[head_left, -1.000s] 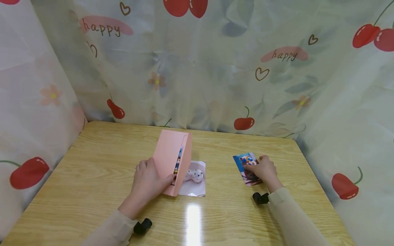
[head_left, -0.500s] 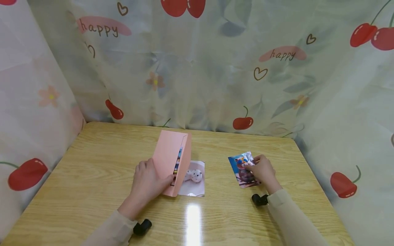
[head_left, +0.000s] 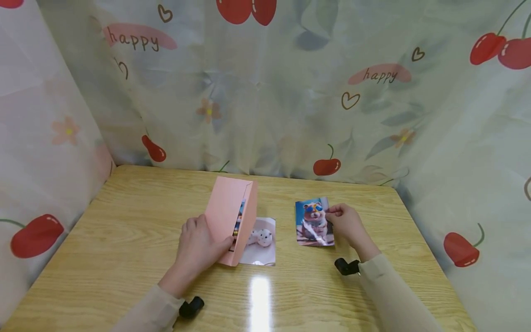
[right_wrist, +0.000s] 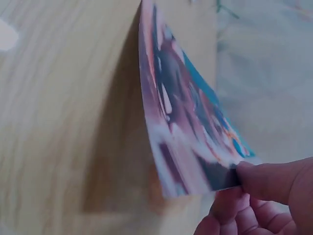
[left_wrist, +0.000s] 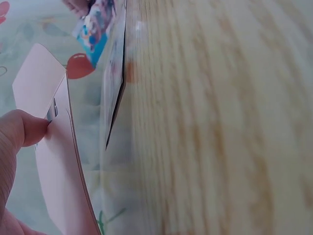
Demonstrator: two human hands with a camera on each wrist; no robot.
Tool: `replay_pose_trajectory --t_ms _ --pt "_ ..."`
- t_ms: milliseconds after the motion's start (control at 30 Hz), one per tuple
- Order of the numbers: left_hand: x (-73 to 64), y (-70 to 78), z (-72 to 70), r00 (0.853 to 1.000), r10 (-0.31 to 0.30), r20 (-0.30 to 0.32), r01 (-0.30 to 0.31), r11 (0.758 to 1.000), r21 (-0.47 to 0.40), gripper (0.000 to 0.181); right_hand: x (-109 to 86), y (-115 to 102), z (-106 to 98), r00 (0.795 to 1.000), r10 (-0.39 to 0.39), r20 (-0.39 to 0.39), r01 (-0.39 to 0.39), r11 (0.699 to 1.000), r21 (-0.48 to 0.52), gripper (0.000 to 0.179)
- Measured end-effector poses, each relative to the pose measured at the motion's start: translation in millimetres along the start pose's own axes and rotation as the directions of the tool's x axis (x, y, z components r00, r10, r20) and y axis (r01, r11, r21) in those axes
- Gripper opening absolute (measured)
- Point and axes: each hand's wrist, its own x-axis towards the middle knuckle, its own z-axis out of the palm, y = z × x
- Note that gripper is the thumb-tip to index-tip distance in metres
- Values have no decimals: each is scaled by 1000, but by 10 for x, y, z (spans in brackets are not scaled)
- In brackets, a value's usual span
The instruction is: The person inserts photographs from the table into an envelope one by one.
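A pink envelope stands tilted near the table's middle, its opening facing right and a colourful printed picture showing inside. My left hand grips its lower part, with the thumb at the opening. My right hand pinches the right edge of a glossy photo card showing a hamster in sunglasses. In the right wrist view the card is bent and held off the table between thumb and fingers. Partly behind the envelope lies another photo card with a white spotted toy on it.
The wooden table meets a patterned cloth backdrop at the back and sides. Black camera mounts sit at both wrists. A bright light reflection falls near the front.
My right hand has moved the hamster photo card left and turned it more upright, its fingers now at the card's right edge. The left hand and envelope have stayed almost still.
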Motion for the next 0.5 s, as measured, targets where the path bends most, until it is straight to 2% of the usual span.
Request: replay_pose_trajectory --t_ms 200,500 --pt "5 -5 2 1000 0 0 0 1000 5 100 -40 -184 34 998 -52 -30 55 990 131 26" --pt "8 -17 14 1000 4 -2 -4 1000 17 102 -95 -390 88 994 -83 -73 102 942 321 30"
